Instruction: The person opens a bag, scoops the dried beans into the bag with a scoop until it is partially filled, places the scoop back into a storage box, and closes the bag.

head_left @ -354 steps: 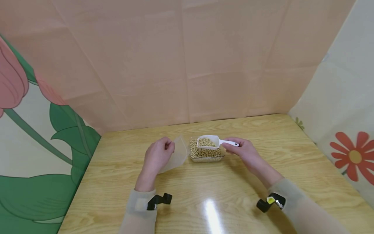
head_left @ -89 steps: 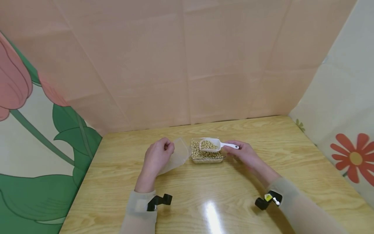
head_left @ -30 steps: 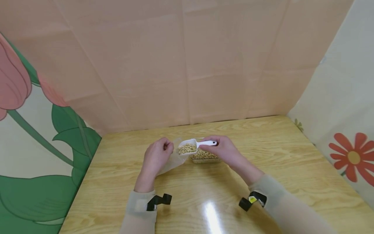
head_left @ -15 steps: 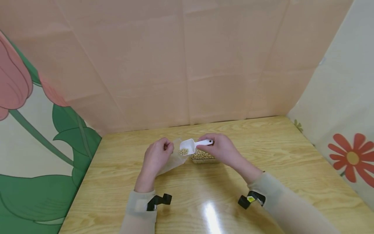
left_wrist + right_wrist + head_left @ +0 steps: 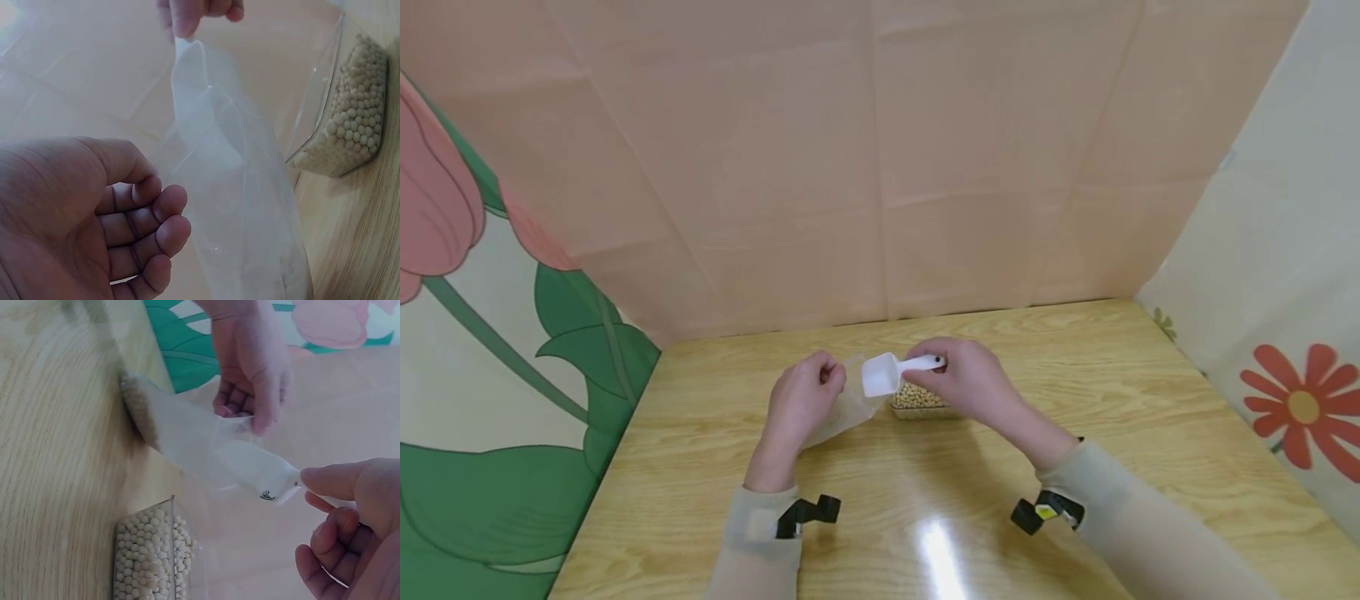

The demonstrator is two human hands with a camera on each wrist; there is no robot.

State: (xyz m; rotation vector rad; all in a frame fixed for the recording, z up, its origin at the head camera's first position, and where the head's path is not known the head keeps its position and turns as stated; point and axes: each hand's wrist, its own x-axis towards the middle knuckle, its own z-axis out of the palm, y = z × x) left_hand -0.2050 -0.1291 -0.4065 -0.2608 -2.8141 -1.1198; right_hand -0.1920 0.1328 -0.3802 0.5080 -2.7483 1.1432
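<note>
My left hand point(image 5: 805, 402) pinches the rim of a translucent plastic bag point(image 5: 842, 417) between thumb and forefinger, its other fingers curled. The bag slants down to the table, and a heap of beans point(image 5: 140, 409) shows in its bottom in the right wrist view. With thumb and fingers my right hand point(image 5: 972, 382) pinches the handle of a white scoop point(image 5: 880, 375). The scoop tips down into the bag's mouth, with no beans visible in its bowl. Behind the right hand stands a clear rectangular container point(image 5: 925, 413) of pale yellow soybeans point(image 5: 917, 397), partly hidden.
The wood-grain table point(image 5: 715, 417) carries the container close to the bag's right side. A pink cloth point(image 5: 880, 167) backs the table, with flower-printed panels at left and right. A black camera mount point(image 5: 808, 517) sits on the left wrist, another point(image 5: 1047, 510) on the right.
From over the container, the right hand has brought the full scoop left to the bag's mouth and tipped it; the beans have slid out of its bowl. The left hand has barely moved.
</note>
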